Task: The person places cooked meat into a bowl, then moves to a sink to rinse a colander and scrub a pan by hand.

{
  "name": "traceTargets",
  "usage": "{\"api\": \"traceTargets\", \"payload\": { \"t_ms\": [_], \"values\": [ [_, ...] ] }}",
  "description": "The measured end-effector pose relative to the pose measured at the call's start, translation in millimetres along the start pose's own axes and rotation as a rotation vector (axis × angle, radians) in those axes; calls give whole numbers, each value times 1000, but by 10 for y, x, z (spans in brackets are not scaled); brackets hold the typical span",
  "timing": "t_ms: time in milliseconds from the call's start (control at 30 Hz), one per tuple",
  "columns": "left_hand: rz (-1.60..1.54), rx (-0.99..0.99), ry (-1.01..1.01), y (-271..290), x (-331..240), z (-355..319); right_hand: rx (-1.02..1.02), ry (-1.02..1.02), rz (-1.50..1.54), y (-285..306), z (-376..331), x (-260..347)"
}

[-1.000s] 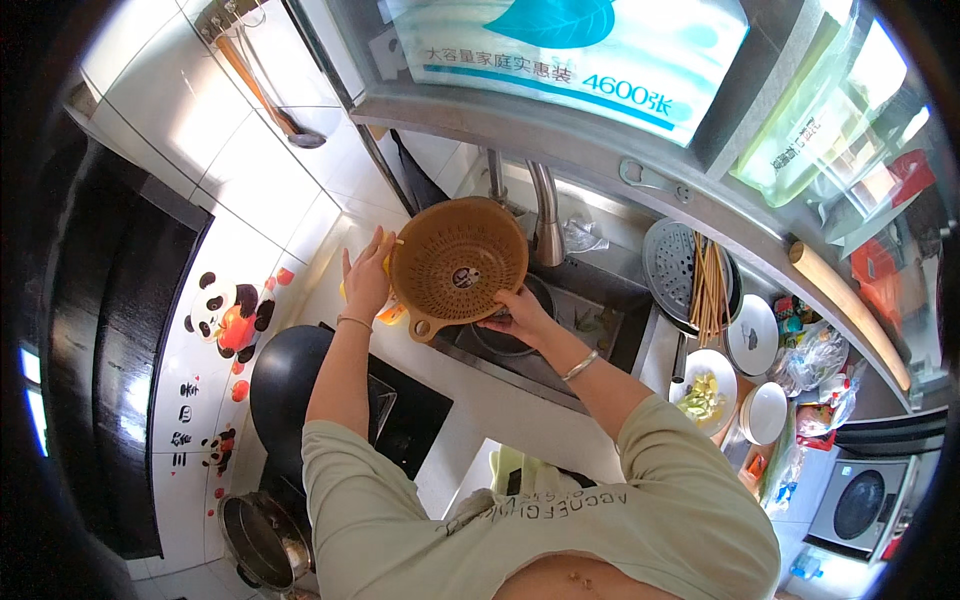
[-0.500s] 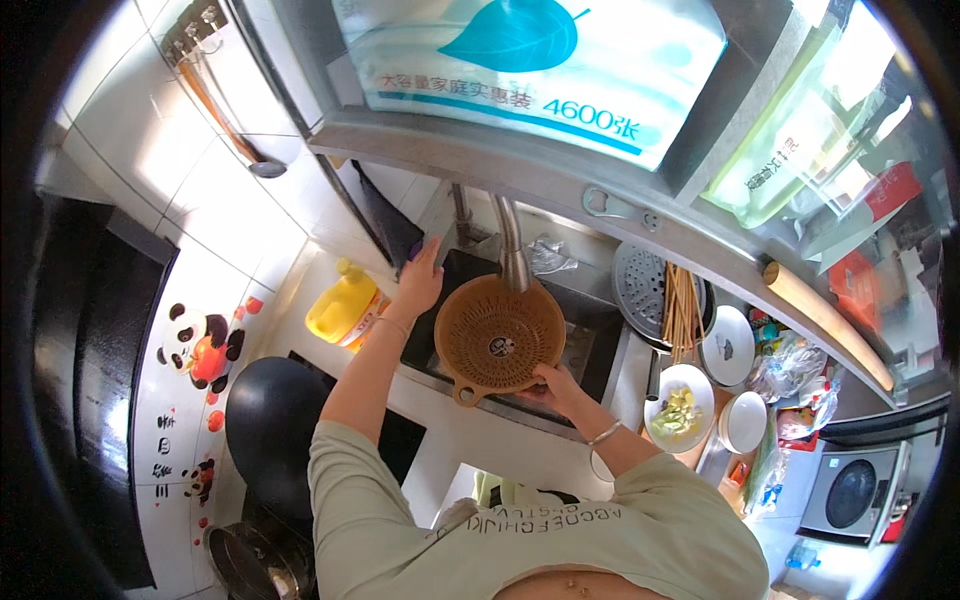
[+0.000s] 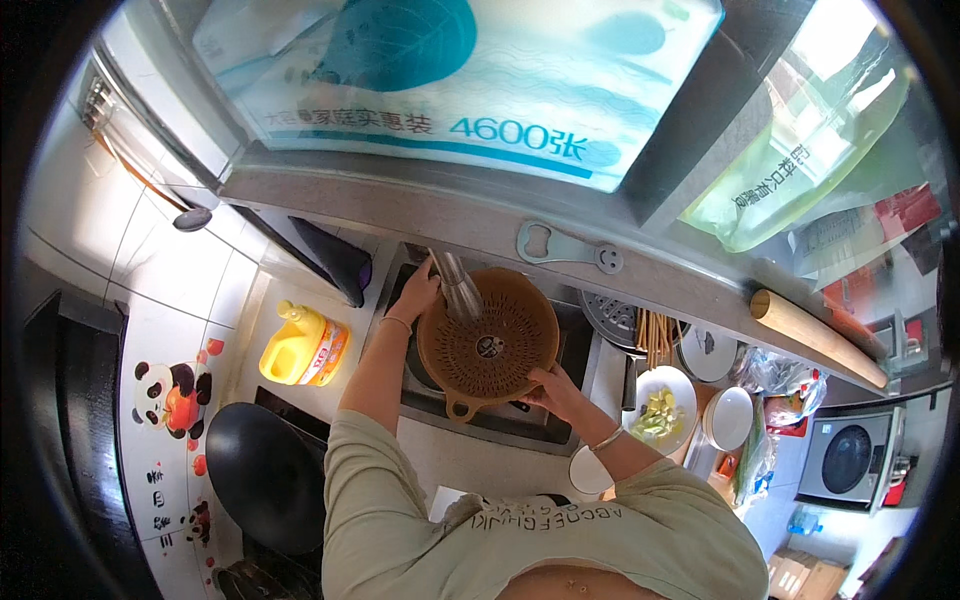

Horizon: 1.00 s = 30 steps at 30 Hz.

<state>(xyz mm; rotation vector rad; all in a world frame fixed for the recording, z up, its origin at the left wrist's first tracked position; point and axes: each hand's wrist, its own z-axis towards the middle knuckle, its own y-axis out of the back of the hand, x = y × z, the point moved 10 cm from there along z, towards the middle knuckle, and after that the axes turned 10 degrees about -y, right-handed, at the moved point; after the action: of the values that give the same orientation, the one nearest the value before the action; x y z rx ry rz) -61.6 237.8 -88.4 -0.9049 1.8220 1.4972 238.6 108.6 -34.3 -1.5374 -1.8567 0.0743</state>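
Observation:
A round brown colander (image 3: pixel 488 345) hangs over the steel sink (image 3: pixel 500 425), under the curved metal faucet (image 3: pixel 456 286). My right hand (image 3: pixel 552 388) grips the colander's near right rim. My left hand (image 3: pixel 417 292) reaches past the colander's far left side to the base of the faucet, fingers closed around something there; what it touches is partly hidden. The colander's small handle points toward me.
A yellow oil bottle (image 3: pixel 300 345) stands on the counter left of the sink, a black wok (image 3: pixel 268 478) nearer me. Right of the sink are a white plate of chopped food (image 3: pixel 664 410), white bowls (image 3: pixel 728 418), chopsticks (image 3: pixel 654 338) and a rolling pin (image 3: pixel 812 336) on the shelf.
The colander has come down from in front of me to sit low over the sink under the faucet. My left hand has moved from the colander's rim to the faucet.

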Motion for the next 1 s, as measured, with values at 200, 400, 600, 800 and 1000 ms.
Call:
{"api": "traceTargets", "payload": {
  "t_ms": [200,400,600,800,1000],
  "values": [
    [-255,-14,-15,-156,-660,-153,-23,25,60,175,45,50],
    [784,103,-57,-47,-1725,-787,-114,57,-32,138,-143,150],
    [1156,44,-528,-687,-1336,-953,-133,-6,-110,85,-170,57],
    [1296,401,-282,-985,-1046,-882,-126,-12,-146,16,-138,35],
    [1188,121,-330,-670,-1253,-1110,-135,12,-116,139,17,-132]
  ]
}}
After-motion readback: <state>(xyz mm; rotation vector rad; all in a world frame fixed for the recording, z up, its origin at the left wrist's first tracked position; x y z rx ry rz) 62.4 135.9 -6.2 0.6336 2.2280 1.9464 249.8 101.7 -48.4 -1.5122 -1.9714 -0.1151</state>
